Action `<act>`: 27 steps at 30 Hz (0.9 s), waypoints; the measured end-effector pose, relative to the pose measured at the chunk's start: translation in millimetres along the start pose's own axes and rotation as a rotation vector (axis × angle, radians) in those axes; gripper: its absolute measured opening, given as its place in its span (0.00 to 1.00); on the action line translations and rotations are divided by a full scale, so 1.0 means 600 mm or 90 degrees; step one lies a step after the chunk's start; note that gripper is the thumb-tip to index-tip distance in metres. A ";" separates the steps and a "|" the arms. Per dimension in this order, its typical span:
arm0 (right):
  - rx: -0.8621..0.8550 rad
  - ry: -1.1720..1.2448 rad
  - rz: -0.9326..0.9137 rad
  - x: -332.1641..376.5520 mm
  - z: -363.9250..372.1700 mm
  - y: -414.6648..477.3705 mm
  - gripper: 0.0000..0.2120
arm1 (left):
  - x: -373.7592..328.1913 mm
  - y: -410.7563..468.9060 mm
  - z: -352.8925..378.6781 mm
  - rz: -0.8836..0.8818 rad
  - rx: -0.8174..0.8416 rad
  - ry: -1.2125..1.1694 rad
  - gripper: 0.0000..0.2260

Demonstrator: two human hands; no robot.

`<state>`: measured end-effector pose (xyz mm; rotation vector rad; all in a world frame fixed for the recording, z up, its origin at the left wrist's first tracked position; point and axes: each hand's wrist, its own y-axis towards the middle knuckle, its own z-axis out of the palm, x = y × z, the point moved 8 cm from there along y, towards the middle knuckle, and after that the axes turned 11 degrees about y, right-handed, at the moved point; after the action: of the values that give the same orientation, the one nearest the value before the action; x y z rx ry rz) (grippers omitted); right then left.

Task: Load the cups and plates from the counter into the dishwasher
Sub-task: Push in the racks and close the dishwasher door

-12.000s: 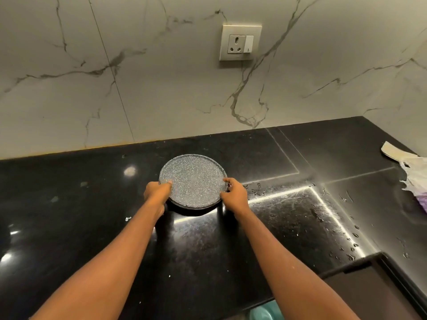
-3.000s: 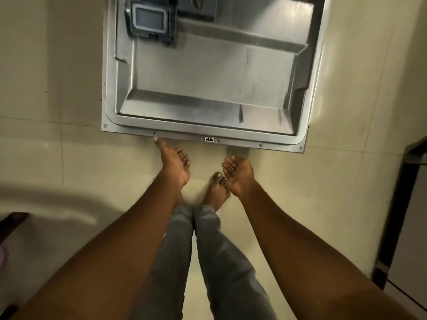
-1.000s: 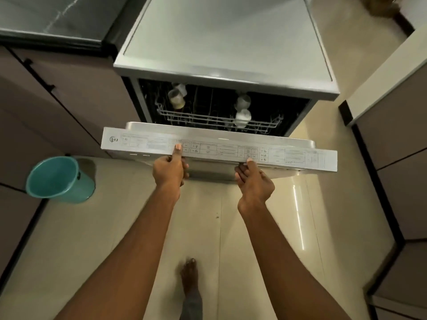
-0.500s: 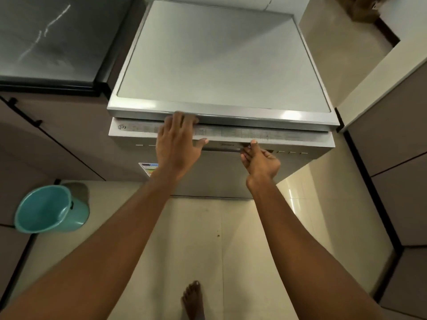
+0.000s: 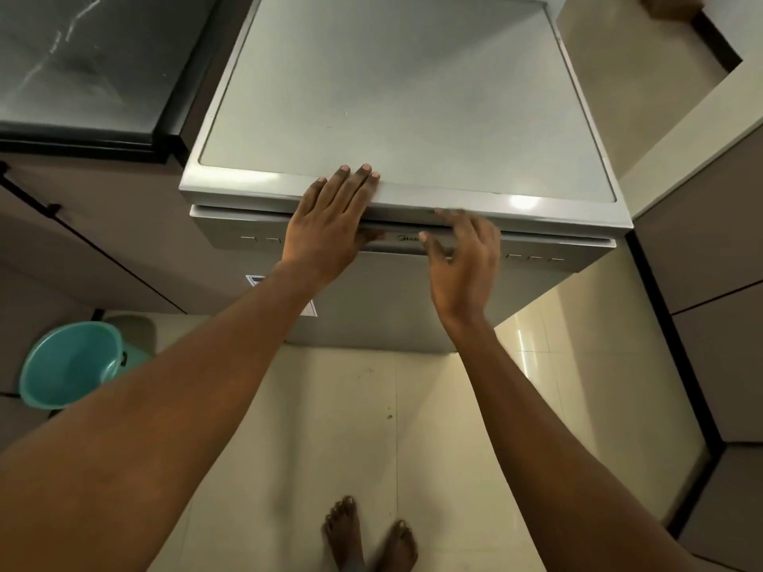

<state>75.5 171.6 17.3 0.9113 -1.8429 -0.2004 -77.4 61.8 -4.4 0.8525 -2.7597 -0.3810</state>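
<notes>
Left hand (image 5: pixel 326 225) flat on the dishwasher (image 5: pixel 404 97) top edge, right hand (image 5: pixel 462 262) by its closed door (image 5: pixel 384 311), both grips apart.

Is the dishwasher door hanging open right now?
No, the dishwasher door stands upright, shut under the machine's top, with the left hand flat over its upper edge.

Shutting the grey stainless-steel dishwasher door (image 5: pixel 384 307) flush under the flat pale-grey dishwasher top (image 5: pixel 413 97), after hanging it half raised a second ago with the wire rack and cups showing behind. Sliding the left hand (image 5: pixel 326 233) up off the door's upper edge, now lying flat with straight fingers over the top's front rim. Letting go with the right hand (image 5: pixel 462 262), no longer hooked under the door's edge, now spreading loose just in front of the door.
</notes>
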 end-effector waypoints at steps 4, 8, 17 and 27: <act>0.184 -0.185 -0.112 0.004 0.068 0.021 0.35 | 0.000 -0.001 0.004 -0.005 -0.003 0.014 0.32; 0.134 -0.171 -0.136 -0.008 0.072 0.020 0.35 | -0.002 0.000 0.001 -0.007 -0.034 0.034 0.32; 0.003 -0.119 -0.203 -0.013 0.068 0.028 0.25 | -0.005 0.001 -0.005 -0.052 -0.186 0.062 0.24; 0.053 -0.133 -0.202 -0.012 0.067 0.027 0.21 | -0.014 -0.003 -0.018 -0.076 -0.072 0.004 0.27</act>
<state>34.5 177.1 1.9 1.2802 -1.8990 -0.4313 -66.9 63.3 3.8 0.9908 -2.6590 -0.5491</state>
